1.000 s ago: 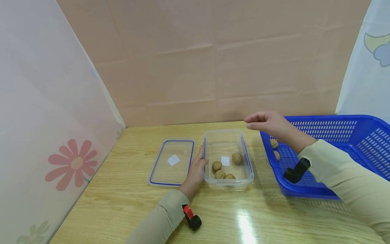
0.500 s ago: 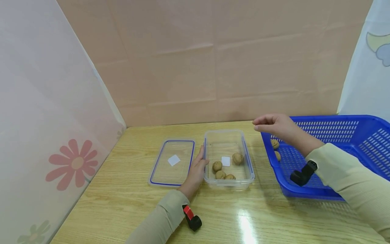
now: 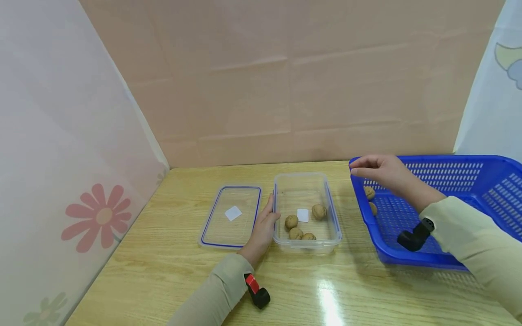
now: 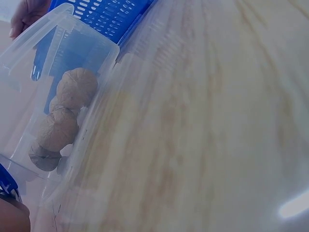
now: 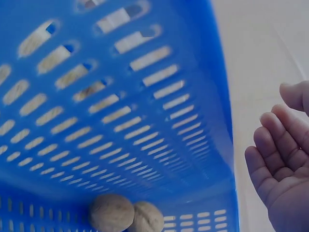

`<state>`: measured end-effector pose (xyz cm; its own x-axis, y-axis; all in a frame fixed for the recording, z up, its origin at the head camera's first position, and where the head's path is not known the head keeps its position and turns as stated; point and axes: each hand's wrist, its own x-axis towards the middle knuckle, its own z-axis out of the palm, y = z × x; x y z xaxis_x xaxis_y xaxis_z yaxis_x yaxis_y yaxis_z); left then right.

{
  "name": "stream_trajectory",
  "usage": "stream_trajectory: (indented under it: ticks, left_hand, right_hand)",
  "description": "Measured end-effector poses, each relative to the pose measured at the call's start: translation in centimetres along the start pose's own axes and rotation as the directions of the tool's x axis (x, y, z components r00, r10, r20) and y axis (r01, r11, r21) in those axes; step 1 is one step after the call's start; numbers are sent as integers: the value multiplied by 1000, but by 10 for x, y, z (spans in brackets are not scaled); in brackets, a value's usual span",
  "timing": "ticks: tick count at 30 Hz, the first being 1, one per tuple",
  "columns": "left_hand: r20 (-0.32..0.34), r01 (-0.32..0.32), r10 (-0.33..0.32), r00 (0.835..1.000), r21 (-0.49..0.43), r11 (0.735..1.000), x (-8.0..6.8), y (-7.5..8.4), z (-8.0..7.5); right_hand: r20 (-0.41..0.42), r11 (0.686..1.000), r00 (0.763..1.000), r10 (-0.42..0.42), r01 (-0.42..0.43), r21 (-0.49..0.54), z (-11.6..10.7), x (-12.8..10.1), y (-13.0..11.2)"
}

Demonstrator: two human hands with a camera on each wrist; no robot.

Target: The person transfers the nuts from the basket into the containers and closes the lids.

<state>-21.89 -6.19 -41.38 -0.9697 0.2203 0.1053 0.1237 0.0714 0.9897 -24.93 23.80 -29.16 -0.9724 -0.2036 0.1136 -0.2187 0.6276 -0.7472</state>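
Moving: my right hand (image 3: 381,174) has drifted from the clear container (image 3: 306,242) over the blue basket (image 3: 469,181), fingers loose, empty.
Left hand (image 3: 263,228): flat against container.

Bright, even light; glare streak on the table (image 3: 328,303); both wrist views soft, blue-tinted and blurred.

In the left wrist view the left hand (image 4: 12,217) is cut off at the corner, and the walnuts (image 4: 63,118) blur behind the container (image 4: 96,72) wall
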Motion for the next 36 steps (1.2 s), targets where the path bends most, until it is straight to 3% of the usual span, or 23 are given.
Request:
stream_trajectory:
  ticks: [4, 12, 31, 36]
  left_hand:
    - [10, 21, -21, 1000, 1, 1000, -1, 5, 0]
    - [21, 33, -34, 999, 8, 999, -15, 31, 1]
    - [27, 35, -35, 999, 4, 999, -15, 30, 0]
    - [22, 19, -19, 1000, -7, 1000, -5, 15, -2]
  right_hand:
    - [-1, 999, 1000, 13, -13, -34, -3, -2, 8]
    - [22, 996, 998, 61, -60, -60, -12, -4, 21]
    - [140, 988, 988, 60, -39, -151, -13, -1, 44]
    - [181, 986, 982, 62, -33, -164, -13, 2, 49]
